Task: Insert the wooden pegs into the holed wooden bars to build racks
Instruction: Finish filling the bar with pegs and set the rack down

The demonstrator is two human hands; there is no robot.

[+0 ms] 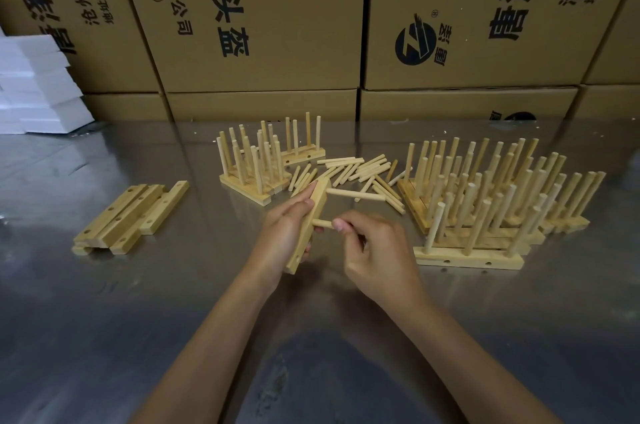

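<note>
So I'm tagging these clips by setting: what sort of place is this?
Probably a small workshop or packing warehouse. Printed cardboard cartons are stacked along the back, the bench is a steel-topped table, and finished peg racks stand in batches beside a heap of loose pegs.

Bare bars point(130, 214) are laid left on the table point(104, 337), loose pegs point(356, 170) centre. Finished racks point(485, 212) are massed right, cartons point(263, 15) stacked behind.

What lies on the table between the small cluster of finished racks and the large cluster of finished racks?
In the head view, a heap of loose wooden pegs lies between the small cluster and the large cluster.
</note>
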